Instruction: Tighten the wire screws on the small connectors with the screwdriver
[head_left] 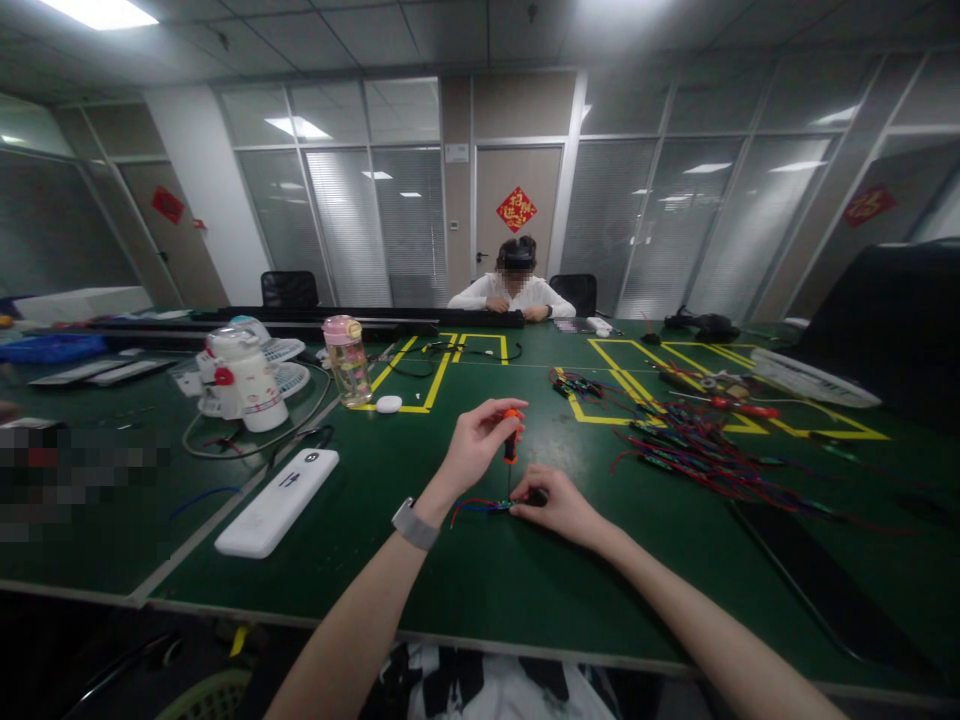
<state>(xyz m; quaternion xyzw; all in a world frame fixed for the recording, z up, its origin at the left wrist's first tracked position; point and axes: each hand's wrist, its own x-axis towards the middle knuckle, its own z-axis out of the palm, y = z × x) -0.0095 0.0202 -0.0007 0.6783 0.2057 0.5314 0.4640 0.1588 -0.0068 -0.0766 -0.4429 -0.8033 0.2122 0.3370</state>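
My left hand (pixel 477 438), with a watch on the wrist, grips the orange and black handle of a screwdriver (pixel 511 440). The screwdriver stands upright, its thin shaft pointing down at a small wired circuit board (pixel 501 507) on the green table. Red and blue wires trail from the board's left end. My right hand (pixel 553 503) pinches the board's right end with thumb and forefinger, hiding part of it. A dark piece shows between the right fingers, too small to make out. Whether the screwdriver tip touches a screw cannot be seen.
Right of my hands lies a pile of wired boards (pixel 690 445), with a black flat panel (pixel 817 580) nearer me. At left are a white power bank (pixel 279 502), a white bottle (pixel 251 385) and a pink-lidded bottle (pixel 348 365). A person (pixel 517 285) sits opposite.
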